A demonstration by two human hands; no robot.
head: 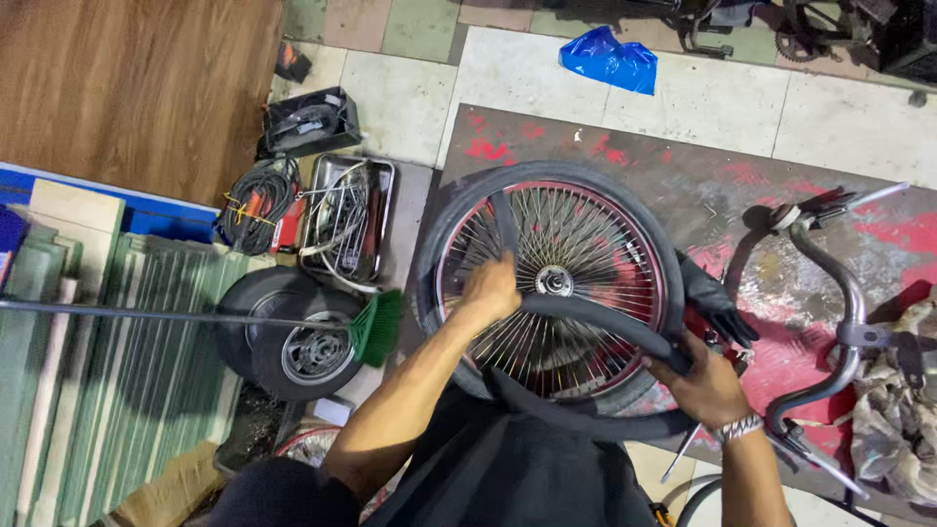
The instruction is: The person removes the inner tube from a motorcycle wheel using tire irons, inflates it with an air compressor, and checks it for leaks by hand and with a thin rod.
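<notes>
We count one spoked bicycle wheel with a red rim and black tyre (576, 210) lying flat on the paint-stained metal sheet (683, 166), and one black rubber inner tube (595, 317) across it. Our left hand (491, 290) has its grip closed on the tube near the hub; our right hand (705, 388) clamps its other end. One small scooter wheel (293, 342), one green broom (376, 327), one chrome handlebar (844, 322). The wheel's near edge is hidden by our body.

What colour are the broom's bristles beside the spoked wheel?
Green, seen in the head view: the broom bristles left of the spoked wheel.
</notes>
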